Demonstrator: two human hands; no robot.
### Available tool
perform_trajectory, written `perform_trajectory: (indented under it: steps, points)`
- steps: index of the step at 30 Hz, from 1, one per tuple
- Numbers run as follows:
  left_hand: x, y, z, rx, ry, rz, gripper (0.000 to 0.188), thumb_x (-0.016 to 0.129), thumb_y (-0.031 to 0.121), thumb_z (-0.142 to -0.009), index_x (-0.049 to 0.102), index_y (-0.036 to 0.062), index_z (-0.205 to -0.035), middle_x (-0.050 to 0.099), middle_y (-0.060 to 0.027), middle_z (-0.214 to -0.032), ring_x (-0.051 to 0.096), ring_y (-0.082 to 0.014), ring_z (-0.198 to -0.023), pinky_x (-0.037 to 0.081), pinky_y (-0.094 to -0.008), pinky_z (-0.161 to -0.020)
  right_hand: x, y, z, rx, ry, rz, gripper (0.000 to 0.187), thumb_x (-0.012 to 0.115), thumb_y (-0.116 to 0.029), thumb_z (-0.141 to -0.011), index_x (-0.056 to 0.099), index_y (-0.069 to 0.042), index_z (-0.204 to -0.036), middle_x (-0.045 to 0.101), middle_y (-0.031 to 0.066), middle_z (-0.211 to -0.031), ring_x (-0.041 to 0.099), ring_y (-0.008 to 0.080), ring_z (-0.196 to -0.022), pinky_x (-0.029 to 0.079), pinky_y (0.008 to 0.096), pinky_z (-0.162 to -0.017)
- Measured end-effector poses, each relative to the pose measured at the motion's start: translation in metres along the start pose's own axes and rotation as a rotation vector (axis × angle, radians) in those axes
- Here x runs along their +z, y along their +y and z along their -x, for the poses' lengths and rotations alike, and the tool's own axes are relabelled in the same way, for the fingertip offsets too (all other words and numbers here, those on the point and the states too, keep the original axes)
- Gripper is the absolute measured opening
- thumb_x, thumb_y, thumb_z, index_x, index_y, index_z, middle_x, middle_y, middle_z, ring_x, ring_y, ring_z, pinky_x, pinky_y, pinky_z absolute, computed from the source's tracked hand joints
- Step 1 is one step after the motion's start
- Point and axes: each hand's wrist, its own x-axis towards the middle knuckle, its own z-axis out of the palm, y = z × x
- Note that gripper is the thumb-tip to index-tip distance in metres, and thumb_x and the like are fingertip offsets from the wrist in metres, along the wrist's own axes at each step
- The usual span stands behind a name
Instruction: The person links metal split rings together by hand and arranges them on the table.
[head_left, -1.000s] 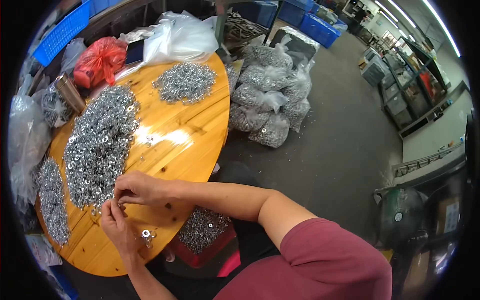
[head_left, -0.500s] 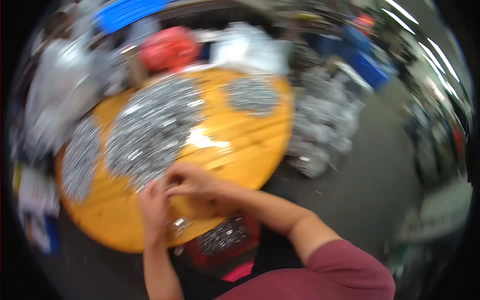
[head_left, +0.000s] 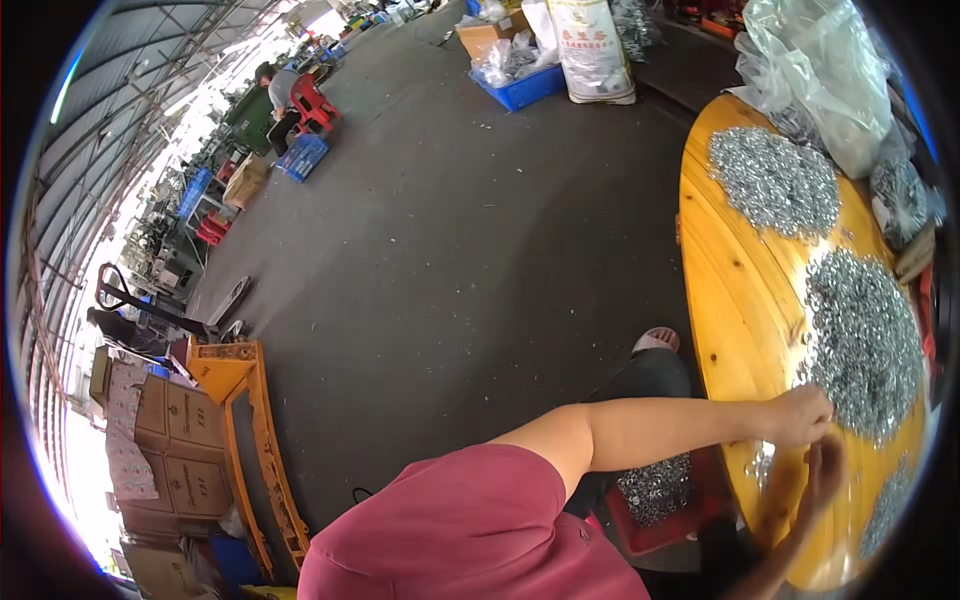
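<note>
My left hand (head_left: pixel 800 415) is closed at the near part of a round yellow wooden table (head_left: pixel 740 330). Close beneath it my right hand (head_left: pixel 826 472), slightly blurred, has its fingers bent up toward the left. Whatever they grip is too small to make out. Just beyond the hands spreads a large heap of small silver metal parts (head_left: pixel 865 340). A smaller pile of silver parts (head_left: pixel 775 182) lies farther along the table, and another pile (head_left: pixel 885 512) at its right edge. A few loose pieces (head_left: pixel 760 463) lie beside the hands. Below my left forearm stands a red bin (head_left: pixel 645 540) holding metal parts (head_left: pixel 655 488).
Clear plastic bags (head_left: pixel 830 85) crowd the table's far end. On the dark floor (head_left: pixel 450 240) are a blue crate (head_left: pixel 525 90), a white sack (head_left: pixel 592 50) and an orange pallet truck (head_left: pixel 262 440) beside cartons (head_left: pixel 180 430). Farther off, a person sits by a red chair (head_left: pixel 315 105).
My view has swung left, so the table now lies at the right and the open floor fills the middle. Both hands stay close together by the large heap.
</note>
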Motion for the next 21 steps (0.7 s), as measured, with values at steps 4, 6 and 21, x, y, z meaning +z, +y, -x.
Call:
perform_trajectory:
  steps: [4,6,21]
  points:
    - [0.002,-0.001,0.002,-0.023,0.064,-0.029,0.022,0.053,0.006,-0.078,0.05,-0.0033,-0.058,0.056,-0.0148,-0.055,0.048,-0.0286,-0.046,0.043,-0.0362,-0.048,0.002,-0.018,-0.003,0.125,-0.042,-0.085,0.014,0.053,0.003,-0.088,0.057,0.0,-0.101,0.057,0.0049,-0.09,0.051,0.0126,-0.08,0.043,0.0232,-0.076]
    - [0.002,0.003,0.002,-0.055,0.062,0.01,0.021,0.053,0.006,-0.079,0.051,-0.0032,-0.06,0.057,-0.0153,-0.056,0.048,-0.0293,-0.047,0.043,-0.0366,-0.049,0.006,-0.019,-0.004,0.083,-0.031,-0.077,0.014,0.052,0.003,-0.088,0.056,0.0,-0.102,0.057,0.0049,-0.09,0.051,0.0123,-0.08,0.043,0.0229,-0.076]
    - [0.006,0.019,0.011,-0.179,0.014,0.004,0.014,0.049,0.007,-0.083,0.051,-0.0018,-0.073,0.058,-0.017,-0.064,0.051,-0.0271,-0.053,0.045,-0.0368,-0.053,0.001,-0.017,0.009,-0.026,0.033,0.011,0.011,0.048,0.0,-0.092,0.054,-0.001,-0.101,0.054,0.0057,-0.092,0.049,0.0118,-0.078,0.042,0.0219,-0.072]
